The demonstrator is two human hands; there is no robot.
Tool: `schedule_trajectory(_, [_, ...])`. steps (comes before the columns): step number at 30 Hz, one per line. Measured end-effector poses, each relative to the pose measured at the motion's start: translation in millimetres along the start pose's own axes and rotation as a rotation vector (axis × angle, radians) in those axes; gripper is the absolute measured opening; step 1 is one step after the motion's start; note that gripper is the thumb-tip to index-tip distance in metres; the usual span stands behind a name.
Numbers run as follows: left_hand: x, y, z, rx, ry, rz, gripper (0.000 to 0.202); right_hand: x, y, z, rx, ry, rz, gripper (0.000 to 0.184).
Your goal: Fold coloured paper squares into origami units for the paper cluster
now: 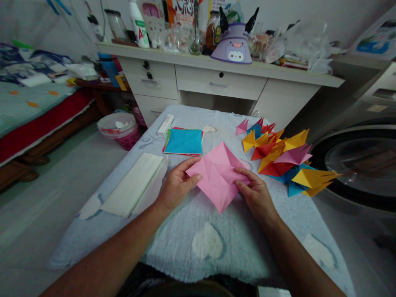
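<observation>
A pink square of origami paper with crease lines is held up over the cloth-covered table, one corner pointing toward me. My left hand pinches its left corner, thumb on top and fingers beneath. At the opposite corner, my right hand grips the paper between thumb and index finger. Just beyond my left hand lies a stack of coloured paper squares, blue on top. Right of my right hand sits a pile of folded paper cranes in yellow, red, blue and pink.
On the table's left are a folded whitish sheet and a small white box. Behind stands a white desk crowded with jars and bags. A washing machine is at the right; a pink bin stands left on the floor.
</observation>
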State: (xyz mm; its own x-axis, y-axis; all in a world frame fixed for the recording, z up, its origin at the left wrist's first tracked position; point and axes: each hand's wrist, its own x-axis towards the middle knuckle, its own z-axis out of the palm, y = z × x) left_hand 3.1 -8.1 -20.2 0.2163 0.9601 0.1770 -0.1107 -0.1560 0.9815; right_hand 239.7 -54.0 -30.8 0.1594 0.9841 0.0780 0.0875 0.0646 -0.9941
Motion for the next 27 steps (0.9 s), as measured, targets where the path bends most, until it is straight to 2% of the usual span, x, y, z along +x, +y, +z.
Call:
schedule_trajectory(4, [-3.0,0.8,1.7,0.061,-0.058,0.039,0.058,0.2,-2.1,1.8,0.01,0.039,-0.002,0.038])
schedule_trajectory(11, [-4.6,0.1,2.0,0.425,-0.056,0.097,0.031,-1.6,-3.0,0.9,-0.104,0.021,-0.064,0.036])
schedule_trajectory(21, [-3.1,1.2,3.5,0.453,0.029,0.043,0.038,0.0,0.2,-4.1,-0.267,0.001,-0.19,0.031])
schedule_trajectory(27, [-3.9,2.0,1.5,0.436,0.044,-0.027,0.04,-0.3,-2.3,-6.8,-0.281,-0.009,-0.187,0.028])
